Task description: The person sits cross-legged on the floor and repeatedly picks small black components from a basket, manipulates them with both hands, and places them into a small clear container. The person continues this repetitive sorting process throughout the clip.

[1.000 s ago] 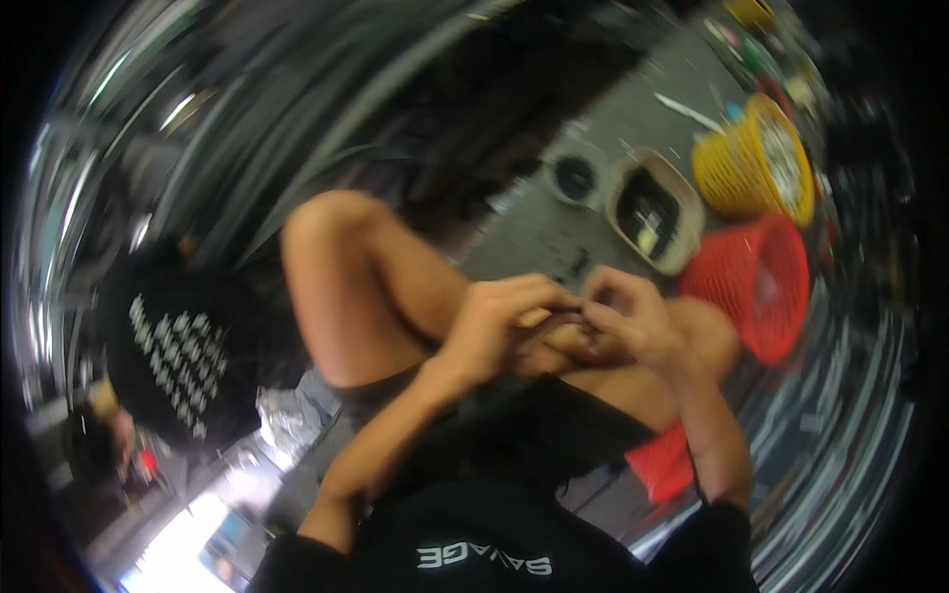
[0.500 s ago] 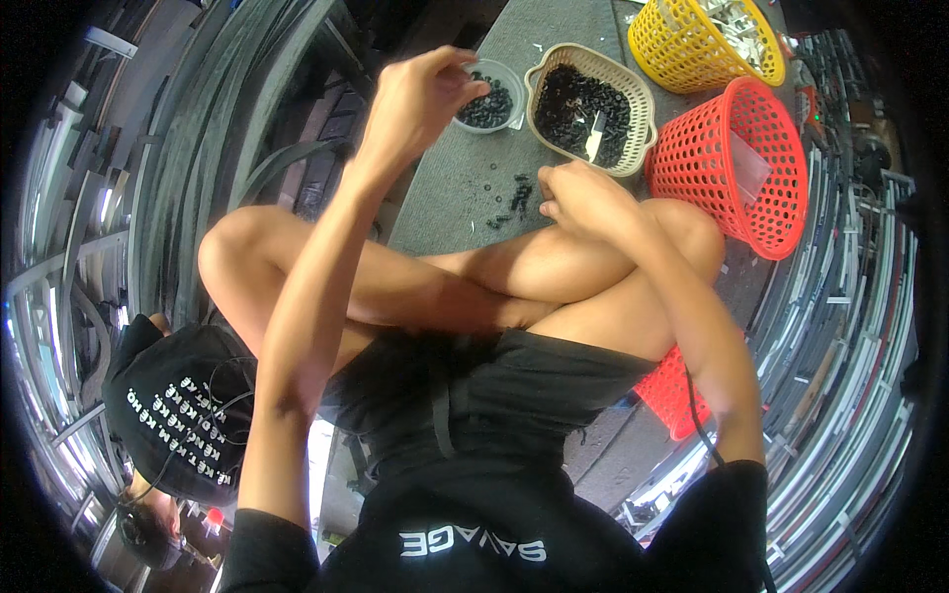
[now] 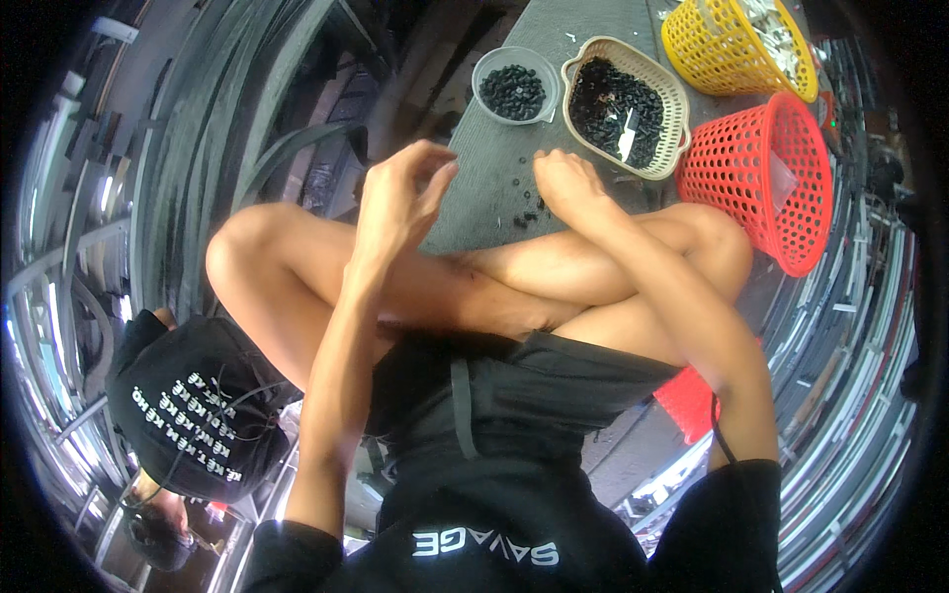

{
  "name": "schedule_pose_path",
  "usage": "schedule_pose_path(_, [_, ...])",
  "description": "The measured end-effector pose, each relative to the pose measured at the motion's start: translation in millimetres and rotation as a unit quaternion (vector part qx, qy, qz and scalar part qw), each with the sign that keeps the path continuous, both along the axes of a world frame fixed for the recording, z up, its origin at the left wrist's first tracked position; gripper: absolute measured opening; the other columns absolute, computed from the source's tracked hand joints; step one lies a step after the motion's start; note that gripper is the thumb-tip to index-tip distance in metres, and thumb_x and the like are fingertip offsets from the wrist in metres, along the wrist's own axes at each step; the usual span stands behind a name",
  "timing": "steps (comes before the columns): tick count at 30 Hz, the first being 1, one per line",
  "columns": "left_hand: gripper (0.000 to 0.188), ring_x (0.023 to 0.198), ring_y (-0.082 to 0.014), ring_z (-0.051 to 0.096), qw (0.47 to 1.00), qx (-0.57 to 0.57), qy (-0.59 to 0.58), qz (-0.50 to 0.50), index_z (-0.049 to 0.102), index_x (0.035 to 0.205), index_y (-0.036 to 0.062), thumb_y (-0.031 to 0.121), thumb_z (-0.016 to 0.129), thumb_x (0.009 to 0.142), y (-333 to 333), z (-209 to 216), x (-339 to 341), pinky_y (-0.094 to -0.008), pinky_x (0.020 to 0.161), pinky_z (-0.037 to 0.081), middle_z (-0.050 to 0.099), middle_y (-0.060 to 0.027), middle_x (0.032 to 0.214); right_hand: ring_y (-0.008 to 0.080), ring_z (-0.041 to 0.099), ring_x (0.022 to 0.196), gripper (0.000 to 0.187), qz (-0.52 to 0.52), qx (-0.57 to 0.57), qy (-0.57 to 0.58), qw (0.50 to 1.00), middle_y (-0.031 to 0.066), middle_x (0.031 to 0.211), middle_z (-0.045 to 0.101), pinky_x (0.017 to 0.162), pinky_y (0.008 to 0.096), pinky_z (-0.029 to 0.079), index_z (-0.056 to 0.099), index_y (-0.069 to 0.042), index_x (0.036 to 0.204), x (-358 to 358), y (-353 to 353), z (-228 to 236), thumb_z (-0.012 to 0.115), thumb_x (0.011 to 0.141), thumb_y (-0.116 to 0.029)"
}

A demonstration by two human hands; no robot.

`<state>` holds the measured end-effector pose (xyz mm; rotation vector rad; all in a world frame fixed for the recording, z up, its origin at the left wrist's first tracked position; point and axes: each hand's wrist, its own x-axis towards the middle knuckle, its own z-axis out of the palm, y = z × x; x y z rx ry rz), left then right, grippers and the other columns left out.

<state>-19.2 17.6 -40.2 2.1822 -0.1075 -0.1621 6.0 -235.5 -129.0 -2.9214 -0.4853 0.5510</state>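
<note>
My left hand (image 3: 403, 195) hovers over my crossed legs, left of the grey work surface (image 3: 470, 208). Its thumb stands apart from the curled fingers, and nothing shows between them. Just below the beige basket (image 3: 682, 117), my right hand (image 3: 570, 186) has its fingers drawn together; whatever they may hold is hidden. Small black parts (image 3: 618, 99) fill the basket, with a white piece (image 3: 627, 136) lying on top. Similar black pieces lie in a clear round bowl (image 3: 481, 104) at the far left of the surface. A few loose black rings (image 3: 531, 210) are scattered near my right hand.
A red perforated basket (image 3: 727, 148) leans at the right, behind it a yellow basket (image 3: 697, 49) holding white pieces. Long metal profiles (image 3: 840, 395) line the right side; dark strips (image 3: 198, 119) run along the left. Another person (image 3: 198, 405) sits at lower left.
My left hand has drawn back from above the round bowl toward my legs. My right hand stays by the loose rings, fingers still closed. The view has shifted slightly.
</note>
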Motion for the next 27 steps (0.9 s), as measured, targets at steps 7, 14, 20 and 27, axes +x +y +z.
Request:
schedule_pose_path(7, [0.02,0.087,-0.0349,0.073,0.998,-0.015,-0.009,-0.061,0.074,0.108,0.0018,0.011,0.077,0.091,-20,-16,12,-0.0435,0.079,0.057,0.075,-0.0186,0.098,0.0444,0.074,0.085,0.021,-0.003,0.048,0.016,0.999,0.0283,0.089,0.074,0.076,0.0523,0.06,0.07,0.006,0.1,8,6,18,0.055,0.099,-0.009])
schedule_pose_path(14, [0.028,0.09,-0.0264,0.075,0.989,-0.097,-0.061,-0.092,0.077,0.115,0.0031,0.007,0.082,0.088,-23,-13,12,-0.0365,0.081,0.06,0.076,-0.0146,0.101,0.0058,0.057,0.066,0.024,-0.174,0.468,0.301,0.813,-0.0002,0.082,0.069,0.058,0.0228,0.045,0.07,-0.003,0.1,11,19,71,0.064,0.104,-0.026])
schedule_pose_path(20, [0.029,0.088,-0.0197,0.074,0.996,-0.079,-0.036,-0.034,0.079,0.115,0.0057,0.01,0.084,0.087,-18,-11,15,-0.0334,0.077,0.06,0.074,-0.0108,0.098,0.0224,0.075,0.083,0.028,-0.163,0.331,0.251,0.895,0.0079,0.086,0.073,0.065,0.0371,0.057,0.069,0.002,0.103,25,17,68,0.062,0.104,-0.026])
schedule_pose_path(27, [0.029,0.091,-0.0214,0.075,0.995,-0.092,-0.029,-0.034,0.078,0.115,0.0049,0.009,0.083,0.087,-19,-12,15,-0.0346,0.079,0.06,0.076,-0.012,0.101,0.0491,0.067,0.106,0.028,-0.002,0.125,-0.005,0.992,0.0267,0.113,0.066,0.087,0.0567,0.055,0.059,0.002,0.114,21,8,6,0.071,0.091,-0.008])
